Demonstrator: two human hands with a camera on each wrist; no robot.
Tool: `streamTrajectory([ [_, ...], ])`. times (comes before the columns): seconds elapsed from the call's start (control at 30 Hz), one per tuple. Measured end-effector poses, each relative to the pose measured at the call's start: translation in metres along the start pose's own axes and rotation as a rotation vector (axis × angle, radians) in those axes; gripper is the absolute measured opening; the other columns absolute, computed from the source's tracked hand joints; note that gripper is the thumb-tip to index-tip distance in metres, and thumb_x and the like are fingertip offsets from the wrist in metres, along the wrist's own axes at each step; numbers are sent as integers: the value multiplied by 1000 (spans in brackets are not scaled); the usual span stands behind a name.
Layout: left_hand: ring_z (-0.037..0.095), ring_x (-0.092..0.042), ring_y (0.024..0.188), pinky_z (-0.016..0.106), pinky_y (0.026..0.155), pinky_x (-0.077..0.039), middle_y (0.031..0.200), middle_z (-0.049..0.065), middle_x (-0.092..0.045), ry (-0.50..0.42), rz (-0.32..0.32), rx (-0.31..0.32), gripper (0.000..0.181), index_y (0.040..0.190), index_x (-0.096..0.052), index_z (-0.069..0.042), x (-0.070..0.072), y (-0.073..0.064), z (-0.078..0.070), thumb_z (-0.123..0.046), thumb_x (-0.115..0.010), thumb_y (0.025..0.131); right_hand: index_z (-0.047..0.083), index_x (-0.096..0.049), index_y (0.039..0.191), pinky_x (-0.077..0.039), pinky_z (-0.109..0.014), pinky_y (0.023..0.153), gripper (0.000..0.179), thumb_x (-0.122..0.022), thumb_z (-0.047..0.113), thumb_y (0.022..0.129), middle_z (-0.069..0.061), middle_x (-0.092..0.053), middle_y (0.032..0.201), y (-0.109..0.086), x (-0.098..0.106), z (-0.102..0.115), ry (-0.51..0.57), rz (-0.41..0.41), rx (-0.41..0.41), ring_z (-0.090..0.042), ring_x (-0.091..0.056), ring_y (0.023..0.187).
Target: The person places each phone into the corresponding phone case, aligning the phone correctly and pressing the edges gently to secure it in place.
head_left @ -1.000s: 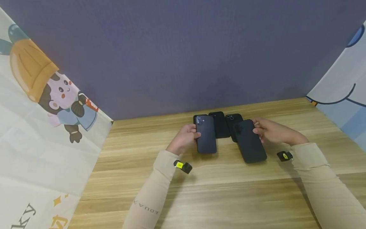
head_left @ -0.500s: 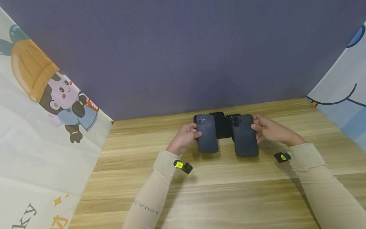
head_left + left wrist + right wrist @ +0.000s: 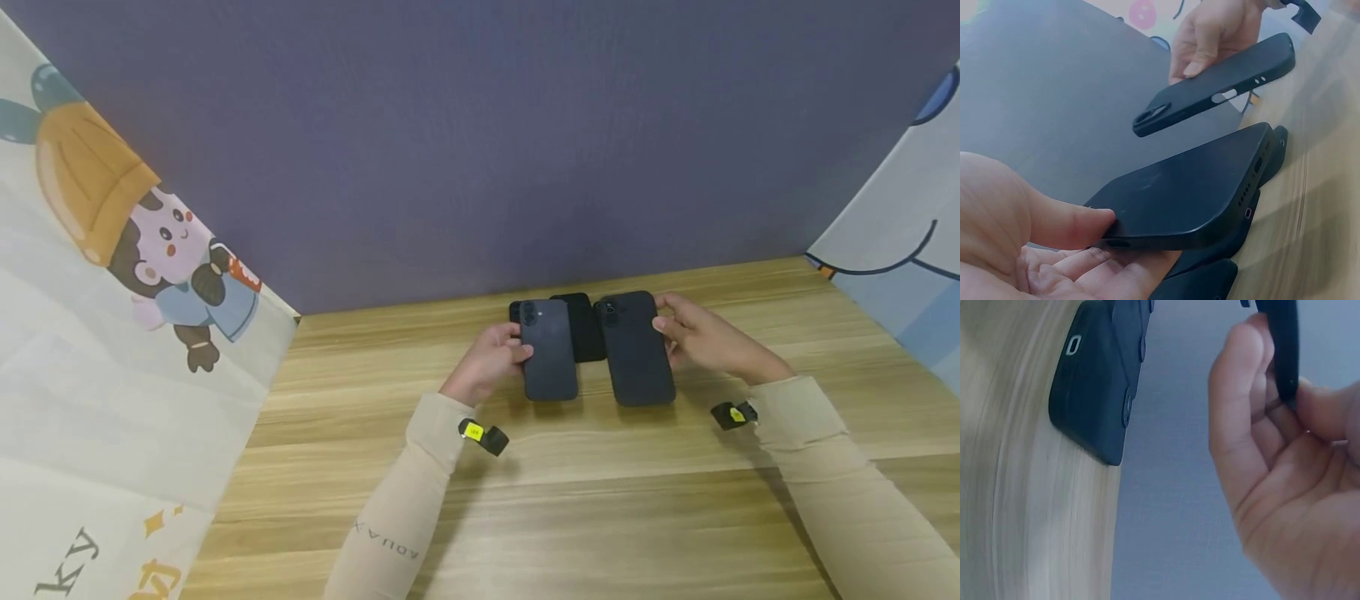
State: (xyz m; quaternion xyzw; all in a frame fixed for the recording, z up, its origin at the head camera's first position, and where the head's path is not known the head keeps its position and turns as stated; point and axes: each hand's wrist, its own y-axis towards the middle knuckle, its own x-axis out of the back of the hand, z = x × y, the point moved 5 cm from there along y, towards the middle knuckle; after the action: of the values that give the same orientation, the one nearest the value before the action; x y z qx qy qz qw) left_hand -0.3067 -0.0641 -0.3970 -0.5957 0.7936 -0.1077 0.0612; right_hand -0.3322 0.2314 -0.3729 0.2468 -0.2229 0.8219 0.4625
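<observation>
My left hand pinches a dark phone case by its left edge, thumb on the back and fingers underneath. In the left wrist view this case shows a row of small holes along its end edge. My right hand grips a second black phone case by its right edge; light shows through a side cutout in the left wrist view. Behind the held cases, more black phone cases lie on the table, including a middle one partly covered by the left-held case. The right-held case hides most of another.
The wooden table meets a blue-grey panel just behind the cases. A printed cartoon sheet stands along the left side, another printed sheet along the right. Small black wrist devices hang at both cuffs.
The right-held case has swung more upright and shifted left and slightly back, covering more of the case behind it. The left-held case has drifted a little to the right.
</observation>
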Motion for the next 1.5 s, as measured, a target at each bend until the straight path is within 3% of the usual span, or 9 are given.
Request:
streamTrajectory([
  [0.23,35,-69,117,47,104,-54,132,25,-66,-10,27,1,38,141,-49,4,-3,1,1,3,-50,103,-7,-26,149,-60,-40,73,45,-32,20,114,-16,-62,93,-3,1,5,73,-9,2,-22,-65,78],
  [0.47,36,-68,118,48,106,-52,134,25,-64,-8,32,17,42,145,-46,3,-5,1,2,2,-51,103,-5,-30,145,-60,-39,73,42,-34,22,113,-13,-61,91,-3,1,8,71,-23,2,-24,-63,80],
  [0.77,35,-71,113,47,104,-54,132,25,-66,-16,40,9,41,144,-47,4,-8,0,0,2,-52,103,-7,-34,141,-59,-37,72,37,-34,16,113,-12,-65,94,-2,-2,13,97,-36,27,-17,-62,79],
  [1.07,33,-72,111,49,105,-53,131,25,-66,-27,38,8,38,141,-49,4,-8,0,0,2,-52,103,-7,-31,143,-59,-35,70,38,-34,16,113,-10,-53,87,-1,-3,14,68,-41,14,-25,-60,80],
  [1.33,30,-71,112,50,106,-52,131,23,-67,-41,39,15,37,141,-50,3,-8,1,1,1,-52,104,-8,-30,146,-60,-37,71,40,-35,14,112,-12,-60,91,-2,-5,16,104,-34,24,-17,-59,79],
  [1.5,29,-71,113,51,107,-51,132,22,-66,-49,44,16,37,141,-50,3,-8,1,1,1,-51,104,-8,-29,146,-59,-37,71,41,-35,14,112,-12,-58,91,-1,-5,17,102,-32,19,-21,-59,80],
])
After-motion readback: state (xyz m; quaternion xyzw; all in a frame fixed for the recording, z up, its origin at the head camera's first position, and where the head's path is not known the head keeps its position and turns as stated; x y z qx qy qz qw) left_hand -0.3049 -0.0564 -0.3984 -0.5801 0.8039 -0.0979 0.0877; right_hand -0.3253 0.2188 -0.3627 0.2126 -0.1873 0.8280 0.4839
